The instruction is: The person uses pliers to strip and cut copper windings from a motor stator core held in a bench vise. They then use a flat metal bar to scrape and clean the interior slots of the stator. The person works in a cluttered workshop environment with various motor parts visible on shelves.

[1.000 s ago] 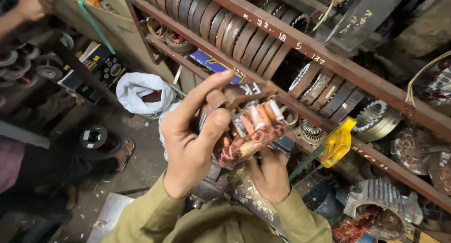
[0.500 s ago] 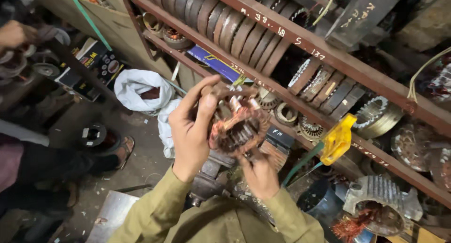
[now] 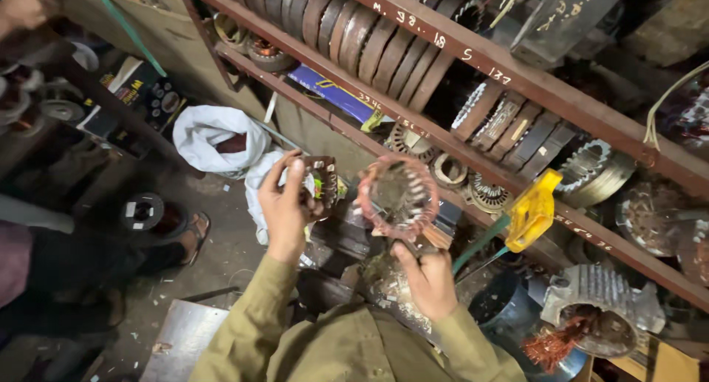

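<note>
Now wound stator ring (image 3: 397, 197) above right hand (image 3: 427, 279), grip clamped on its lower edge; left hand (image 3: 284, 208) w/ grip clamped on small coil part (image 3: 320, 181).

View: my single head camera, worn high, tilted steeply down.
Facing: toward the shelves (image 3: 517, 94), floor (image 3: 221, 256) at left.
Range: close above both raised hands.
Overlap: none, only view.

The left hand (image 3: 284, 205) is gripping a small dark wound core (image 3: 319, 181) while the right hand (image 3: 427, 279) is holding up a copper-wound stator ring (image 3: 397, 197) near the rusty shelf (image 3: 509, 72) of stacked laminations.
</note>
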